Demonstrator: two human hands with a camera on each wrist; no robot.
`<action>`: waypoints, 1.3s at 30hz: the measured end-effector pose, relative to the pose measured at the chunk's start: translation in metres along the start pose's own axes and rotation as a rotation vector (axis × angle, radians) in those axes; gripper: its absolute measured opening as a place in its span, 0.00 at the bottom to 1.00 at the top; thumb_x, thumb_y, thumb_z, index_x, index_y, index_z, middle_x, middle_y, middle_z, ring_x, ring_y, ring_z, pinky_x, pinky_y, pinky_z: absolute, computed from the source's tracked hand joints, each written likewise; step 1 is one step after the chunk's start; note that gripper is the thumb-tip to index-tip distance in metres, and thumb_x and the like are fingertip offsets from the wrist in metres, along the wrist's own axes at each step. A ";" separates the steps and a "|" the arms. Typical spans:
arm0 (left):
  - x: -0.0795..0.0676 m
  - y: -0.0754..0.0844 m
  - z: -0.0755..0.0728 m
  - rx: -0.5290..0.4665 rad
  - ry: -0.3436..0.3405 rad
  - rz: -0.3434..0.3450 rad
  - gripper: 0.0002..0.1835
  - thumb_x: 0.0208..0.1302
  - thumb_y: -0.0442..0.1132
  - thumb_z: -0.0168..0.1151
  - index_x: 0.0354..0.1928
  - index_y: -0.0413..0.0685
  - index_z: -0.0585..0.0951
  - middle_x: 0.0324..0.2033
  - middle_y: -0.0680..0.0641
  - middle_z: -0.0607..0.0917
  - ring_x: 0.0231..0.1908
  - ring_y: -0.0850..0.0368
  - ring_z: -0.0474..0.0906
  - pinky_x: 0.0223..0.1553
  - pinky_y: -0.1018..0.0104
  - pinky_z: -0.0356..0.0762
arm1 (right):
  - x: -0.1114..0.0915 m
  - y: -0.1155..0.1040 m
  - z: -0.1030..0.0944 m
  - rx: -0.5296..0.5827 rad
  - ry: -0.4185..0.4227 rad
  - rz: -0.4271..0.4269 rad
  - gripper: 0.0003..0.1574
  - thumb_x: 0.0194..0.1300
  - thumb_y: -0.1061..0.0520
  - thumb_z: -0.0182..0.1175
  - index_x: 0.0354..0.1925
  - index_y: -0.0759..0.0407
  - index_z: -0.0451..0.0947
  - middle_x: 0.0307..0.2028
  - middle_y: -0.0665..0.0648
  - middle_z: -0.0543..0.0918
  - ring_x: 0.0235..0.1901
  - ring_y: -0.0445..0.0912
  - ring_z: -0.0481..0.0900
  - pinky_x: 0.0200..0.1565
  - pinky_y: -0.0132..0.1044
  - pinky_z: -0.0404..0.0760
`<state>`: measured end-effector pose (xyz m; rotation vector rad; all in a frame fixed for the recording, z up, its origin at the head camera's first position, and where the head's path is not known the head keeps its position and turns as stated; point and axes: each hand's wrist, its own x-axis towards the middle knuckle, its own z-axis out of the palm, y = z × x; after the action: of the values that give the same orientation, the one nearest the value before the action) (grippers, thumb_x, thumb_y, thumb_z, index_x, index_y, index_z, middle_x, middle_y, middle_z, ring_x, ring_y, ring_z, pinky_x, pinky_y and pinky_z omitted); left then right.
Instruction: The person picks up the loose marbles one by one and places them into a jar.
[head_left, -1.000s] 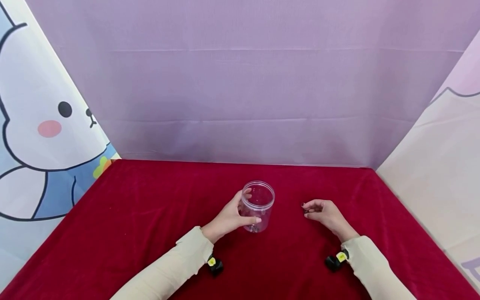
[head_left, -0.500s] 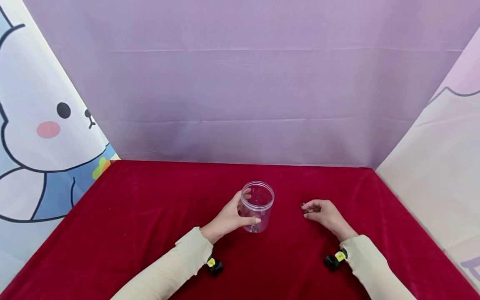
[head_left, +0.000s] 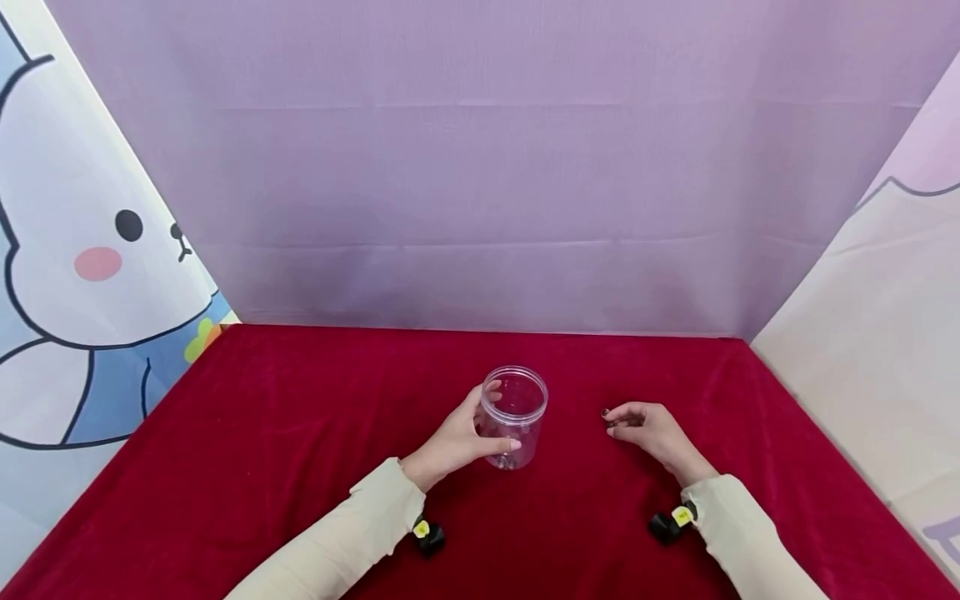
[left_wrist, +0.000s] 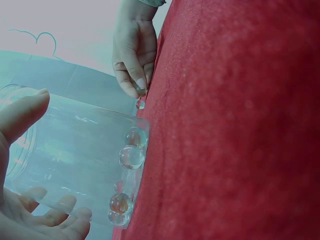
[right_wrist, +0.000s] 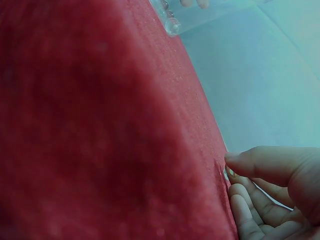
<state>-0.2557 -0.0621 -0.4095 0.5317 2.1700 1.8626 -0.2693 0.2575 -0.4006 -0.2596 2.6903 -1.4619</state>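
A clear plastic jar (head_left: 516, 421) stands upright and lidless on the red cloth. My left hand (head_left: 457, 437) grips it round the side, thumb in front and fingers behind. Several glass marbles (left_wrist: 131, 157) lie on the jar's bottom, some with orange inside. To the right, low over the cloth, my right hand (head_left: 651, 429) pinches a small glass marble (left_wrist: 141, 91) between thumb and fingertips. Another clear marble (left_wrist: 140, 104) sits on the cloth right beside those fingertips. In the right wrist view the pinched marble (right_wrist: 231, 172) is mostly hidden by the thumb.
Red velvety cloth (head_left: 300, 400) covers the table. A plain purple curtain (head_left: 480, 167) rises behind its far edge. Printed panels flank it, a cartoon animal panel (head_left: 75, 250) on the left and a pale panel (head_left: 885, 333) on the right.
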 end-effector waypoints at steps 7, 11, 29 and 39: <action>-0.001 0.000 0.000 -0.008 0.003 0.005 0.47 0.51 0.43 0.72 0.70 0.54 0.56 0.64 0.42 0.64 0.61 0.46 0.64 0.57 0.46 0.68 | 0.000 0.002 0.000 0.042 -0.008 -0.010 0.16 0.56 0.66 0.65 0.44 0.73 0.79 0.46 0.69 0.82 0.33 0.37 0.81 0.35 0.27 0.77; -0.002 -0.001 0.000 -0.003 0.005 0.004 0.47 0.51 0.43 0.72 0.70 0.55 0.56 0.64 0.42 0.64 0.60 0.46 0.64 0.57 0.46 0.69 | 0.000 0.003 0.001 0.035 -0.008 0.021 0.16 0.57 0.65 0.64 0.44 0.72 0.79 0.45 0.67 0.82 0.33 0.38 0.82 0.36 0.27 0.77; -0.002 0.002 0.001 -0.012 0.008 0.003 0.46 0.52 0.41 0.71 0.70 0.55 0.55 0.65 0.43 0.64 0.60 0.48 0.64 0.57 0.47 0.69 | -0.002 -0.003 0.002 -0.026 0.037 0.053 0.18 0.57 0.58 0.67 0.45 0.66 0.82 0.45 0.61 0.84 0.38 0.38 0.77 0.37 0.27 0.75; -0.002 0.001 0.000 -0.019 0.004 0.005 0.46 0.52 0.42 0.72 0.70 0.56 0.56 0.64 0.43 0.65 0.59 0.48 0.65 0.56 0.49 0.71 | -0.003 -0.013 0.006 -0.028 0.049 0.005 0.18 0.58 0.58 0.66 0.45 0.67 0.81 0.38 0.57 0.85 0.33 0.39 0.76 0.35 0.29 0.74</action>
<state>-0.2540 -0.0624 -0.4090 0.5302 2.1533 1.8864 -0.2639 0.2465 -0.3933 -0.2206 2.7492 -1.4491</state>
